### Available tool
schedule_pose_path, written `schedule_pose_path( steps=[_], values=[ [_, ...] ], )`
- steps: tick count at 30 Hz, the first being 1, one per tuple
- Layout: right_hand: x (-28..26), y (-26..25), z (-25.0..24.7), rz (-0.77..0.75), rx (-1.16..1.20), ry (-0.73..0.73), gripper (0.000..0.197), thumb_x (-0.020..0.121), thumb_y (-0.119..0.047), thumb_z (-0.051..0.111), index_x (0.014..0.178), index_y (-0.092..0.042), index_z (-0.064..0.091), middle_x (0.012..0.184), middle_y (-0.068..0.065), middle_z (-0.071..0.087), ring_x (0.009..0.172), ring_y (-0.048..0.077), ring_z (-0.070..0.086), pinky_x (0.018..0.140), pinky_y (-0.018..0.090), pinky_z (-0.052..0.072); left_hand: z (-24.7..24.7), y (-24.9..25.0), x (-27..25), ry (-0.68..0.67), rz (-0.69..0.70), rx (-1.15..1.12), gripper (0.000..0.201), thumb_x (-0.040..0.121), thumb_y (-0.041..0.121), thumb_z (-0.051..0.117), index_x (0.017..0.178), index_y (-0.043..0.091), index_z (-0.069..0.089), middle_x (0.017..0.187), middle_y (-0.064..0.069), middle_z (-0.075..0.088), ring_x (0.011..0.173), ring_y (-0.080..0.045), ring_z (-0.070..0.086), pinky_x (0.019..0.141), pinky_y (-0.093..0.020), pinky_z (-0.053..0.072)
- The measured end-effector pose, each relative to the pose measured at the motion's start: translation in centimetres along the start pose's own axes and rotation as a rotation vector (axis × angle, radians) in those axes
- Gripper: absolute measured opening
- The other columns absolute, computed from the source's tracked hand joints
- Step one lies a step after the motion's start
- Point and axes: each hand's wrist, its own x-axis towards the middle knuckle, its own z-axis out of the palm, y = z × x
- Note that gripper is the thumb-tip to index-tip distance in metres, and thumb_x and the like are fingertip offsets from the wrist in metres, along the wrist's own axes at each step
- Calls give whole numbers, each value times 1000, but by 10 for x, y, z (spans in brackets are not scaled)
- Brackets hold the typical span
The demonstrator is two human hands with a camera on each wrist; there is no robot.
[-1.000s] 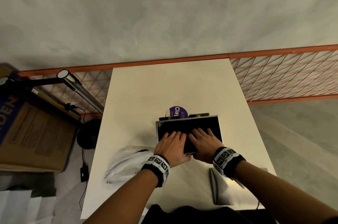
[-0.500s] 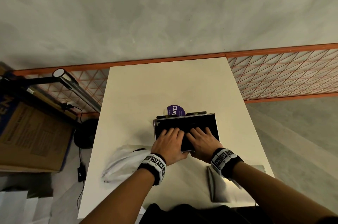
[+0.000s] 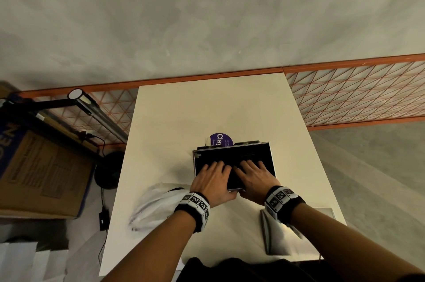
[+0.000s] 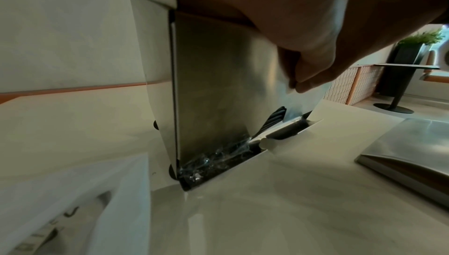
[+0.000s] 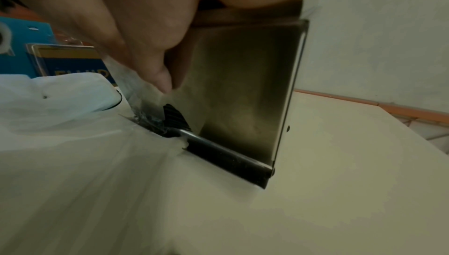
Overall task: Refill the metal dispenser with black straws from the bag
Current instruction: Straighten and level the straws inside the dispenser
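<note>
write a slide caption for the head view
Both hands, left and right, press flat on black straws inside the open metal dispenser.

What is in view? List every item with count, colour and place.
open-topped metal straw dispenser: one, silver, mid-table, upright.
black straws: many, filling the dispenser.
crumpled plastic bag: one, white, left of the dispenser.
flat metal lid: one, silver, near right table corner.
round purple label: one, behind the dispenser.
rectangular table: one, cream.
cardboard box: one, brown, floor left.
left hand, right hand: fingers flat on the straws.
</note>
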Motion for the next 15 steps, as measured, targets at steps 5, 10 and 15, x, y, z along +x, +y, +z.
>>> schedule_pose_path(
  steps=[5,10,15],
  values=[
    [1,1,1,7,18,-16,84,65,-51,66,138,-16,47,123,7,55,108,28,55,94,48,46,-1,0,1,13,-6,-7,74,77,76,43,127,21,54,121,-1,59,110,-23,56,93,-42,44],
    [0,2,-3,-11,19,21,70,62,-50,71,121,-20,53,114,5,54,99,27,55,82,46,50,-3,0,0,31,5,12,65,78,71,52,119,21,57,117,2,57,109,-22,53,91,-41,44],
    [2,3,-3,-25,-8,2,53,64,-50,72,106,-20,58,105,2,59,93,26,57,76,46,48,-7,1,1,-13,1,-31,54,84,67,55,112,22,54,110,3,67,103,-21,61,90,-38,45]
  ],
)
